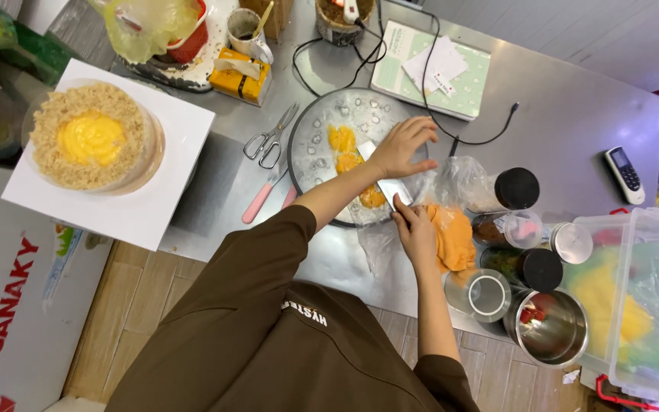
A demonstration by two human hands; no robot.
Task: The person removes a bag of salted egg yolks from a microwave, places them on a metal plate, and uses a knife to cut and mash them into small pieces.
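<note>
While hands [406,145] work, steel counter [566,114] — wood floor [139,297].

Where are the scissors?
In the head view the scissors lie on the steel table, just left of the round glass plate and above the pink-handled tool.

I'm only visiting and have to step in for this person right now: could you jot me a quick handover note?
Left hand: fingers spread, resting on the round glass turntable.
Right hand: grips the flat metal scraper, blade on the turntable.
Done: yellow cream dabs lie on the glass.
Nearby: orange piping bag beside the right hand, crumb-coated cake on its white board.
Left: cannot tell from this view.
</note>
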